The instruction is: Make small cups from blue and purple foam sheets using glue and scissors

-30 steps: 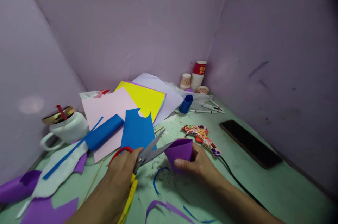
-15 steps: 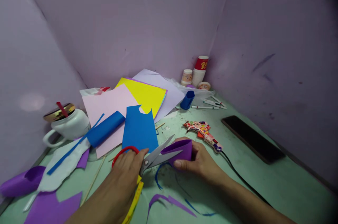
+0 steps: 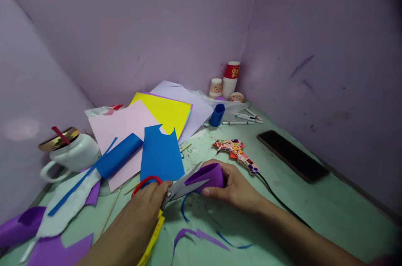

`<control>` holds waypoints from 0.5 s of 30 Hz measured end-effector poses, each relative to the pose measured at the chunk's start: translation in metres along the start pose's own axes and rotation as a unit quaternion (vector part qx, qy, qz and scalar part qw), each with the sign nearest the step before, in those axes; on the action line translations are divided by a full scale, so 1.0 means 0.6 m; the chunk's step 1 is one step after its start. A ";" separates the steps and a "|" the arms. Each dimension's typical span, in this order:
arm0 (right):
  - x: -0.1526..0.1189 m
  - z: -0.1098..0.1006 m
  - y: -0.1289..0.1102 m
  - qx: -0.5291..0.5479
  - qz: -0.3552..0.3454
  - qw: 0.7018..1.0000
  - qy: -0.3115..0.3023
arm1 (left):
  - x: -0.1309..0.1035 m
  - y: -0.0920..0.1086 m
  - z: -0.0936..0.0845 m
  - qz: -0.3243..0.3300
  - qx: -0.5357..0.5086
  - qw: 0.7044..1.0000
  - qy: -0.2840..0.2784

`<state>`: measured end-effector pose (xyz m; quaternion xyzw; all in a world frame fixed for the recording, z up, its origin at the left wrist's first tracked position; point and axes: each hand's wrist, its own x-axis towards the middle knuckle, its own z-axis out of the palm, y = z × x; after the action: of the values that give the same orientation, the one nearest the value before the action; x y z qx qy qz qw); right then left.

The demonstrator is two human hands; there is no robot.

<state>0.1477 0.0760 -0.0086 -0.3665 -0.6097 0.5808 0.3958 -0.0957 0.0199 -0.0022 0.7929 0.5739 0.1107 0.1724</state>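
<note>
The left hand [image 3: 147,203] is curled round the handles of the scissors [image 3: 180,191], and the right hand [image 3: 232,184] is bent round the side of the purple paper cup [image 3: 215,175], thumb in front, only as wide apart as the cup. The cup is tipped over above the green tabletop [image 3: 339,211], with its mouth at the spread blades. To cut the rim neatly, I think it's best to hold the cup softly so it won't squash, turn it bit by bit, take small snips, and mind the thumb near the blade tip.
</note>
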 end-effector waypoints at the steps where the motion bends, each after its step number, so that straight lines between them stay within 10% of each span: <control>1: 0.000 0.000 -0.001 -0.004 0.000 1.000 0.001 | 0.001 0.001 -0.002 -0.007 -0.004 1.000 0.001; 15: -0.001 0.001 0.001 -0.010 0.028 1.000 0.010 | 0.001 -0.002 -0.006 -0.019 0.047 0.998 -0.023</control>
<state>0.1472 0.0752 -0.0094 -0.3932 -0.6006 0.5821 0.3819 -0.0978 0.0212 0.0009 0.7915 0.5893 0.0616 0.1502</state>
